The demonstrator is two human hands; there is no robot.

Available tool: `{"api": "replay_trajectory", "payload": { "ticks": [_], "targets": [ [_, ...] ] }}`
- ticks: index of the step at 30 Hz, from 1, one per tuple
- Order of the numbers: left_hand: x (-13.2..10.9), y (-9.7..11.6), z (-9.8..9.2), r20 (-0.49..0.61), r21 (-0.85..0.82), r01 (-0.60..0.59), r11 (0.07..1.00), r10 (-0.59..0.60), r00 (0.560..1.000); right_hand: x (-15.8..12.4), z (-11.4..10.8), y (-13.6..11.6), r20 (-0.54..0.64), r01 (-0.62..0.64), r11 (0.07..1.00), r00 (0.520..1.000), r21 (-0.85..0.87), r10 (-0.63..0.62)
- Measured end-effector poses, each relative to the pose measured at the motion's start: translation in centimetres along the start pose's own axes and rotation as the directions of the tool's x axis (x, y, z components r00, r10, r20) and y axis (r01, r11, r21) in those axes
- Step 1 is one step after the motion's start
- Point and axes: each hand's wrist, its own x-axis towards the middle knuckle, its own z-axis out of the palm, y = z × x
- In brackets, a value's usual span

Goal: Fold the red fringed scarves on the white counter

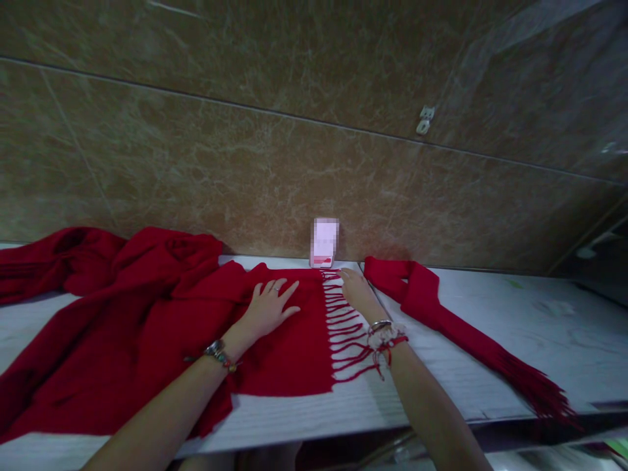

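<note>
A red scarf (299, 353) lies with one end spread flat in front of me, its fringe (346, 335) fanned out to the right in separate strands. My left hand (267, 311) rests on the flat part, palm down with fingers spread. At the far end of the fringe, close to the wall, my right hand (360, 293) has its fingers curled together at the top strands; the fingertips are partly hidden. To the left the red cloth (147, 320) is bunched in loose folds. A narrow, folded red scarf (471, 333) with a fringed end lies right of my right hand.
A phone-like upright item (324, 242), its face blurred out, leans against the brown tiled wall (235, 163) behind the scarf. A small white fixture (425, 121) is stuck on the wall. The white table (294, 415) has its near edge just before me.
</note>
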Motion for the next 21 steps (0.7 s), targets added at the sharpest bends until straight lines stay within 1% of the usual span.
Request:
{"api": "replay_trajectory", "payload": {
  "ticks": [1, 2, 4, 6, 7, 10, 11, 13, 15, 17, 19, 21],
  "targets": [
    [0.2, -0.2, 0.1, -0.038, 0.02, 0.046, 0.999, -0.045, 0.998, 0.1, 0.3, 0.0, 0.008, 0.038, 0.999, 0.999, 0.026, -0.039],
    [0.4, -0.5, 0.2, -0.025, 0.024, 0.087, 0.996, -0.086, 0.996, 0.1, 0.6, 0.0, 0.021, 0.07, 0.996, 0.997, 0.055, -0.072],
    [0.7, -1.1, 0.4, 0.107, -0.001, 0.129, 0.992, -0.128, 0.986, 0.1, 1.1, 0.5, 0.052, 0.123, 0.984, 0.99, 0.129, -0.13],
    [0.8, -1.6, 0.5, 0.235, -0.043, 0.132, 0.99, -0.119, 0.965, 0.2, 1.4, 1.1, 0.052, 0.169, 0.962, 0.982, 0.214, -0.184],
    [0.9, -1.8, 0.6, 0.266, -0.063, 0.127, 0.99, -0.106, 0.958, 0.3, 1.4, 1.4, 0.036, 0.186, 0.951, 0.979, 0.248, -0.201],
    [0.9, -2.1, 0.6, 0.289, -0.107, 0.122, 0.987, -0.087, 0.953, 1.3, 1.3, 0.9, -0.013, 0.228, 0.927, 0.972, 0.297, -0.235],
    [0.9, -2.1, 0.7, 0.293, -0.116, 0.124, 0.985, -0.085, 0.952, 1.7, 1.3, 0.3, 0.001, 0.24, 0.928, 0.968, 0.286, -0.25],
    [0.9, -2.1, 0.8, 0.296, -0.123, 0.125, 0.985, -0.083, 0.951, 2.7, 1.0, -1.1, 0.069, 0.247, 0.94, 0.961, 0.234, -0.269],
    [0.9, -2.2, 0.9, 0.293, -0.122, 0.121, 0.985, -0.081, 0.953, 3.4, 0.8, -2.3, 0.139, 0.221, 0.959, 0.959, 0.175, -0.246],
    [0.9, -2.2, 0.9, 0.295, -0.121, 0.115, 0.986, -0.075, 0.953, 3.7, 0.8, -2.7, 0.167, 0.168, 0.977, 0.968, 0.132, -0.189],
    [0.8, -2.2, 0.9, 0.302, -0.123, 0.113, 0.986, -0.071, 0.951, 3.5, 0.8, -2.0, 0.171, 0.104, 0.99, 0.978, 0.091, -0.118],
    [0.9, -2.2, 0.8, 0.311, -0.126, 0.113, 0.986, -0.069, 0.948, 3.0, 0.7, -0.6, 0.169, 0.029, 0.999, 0.985, 0.04, -0.036]
  ]
}}
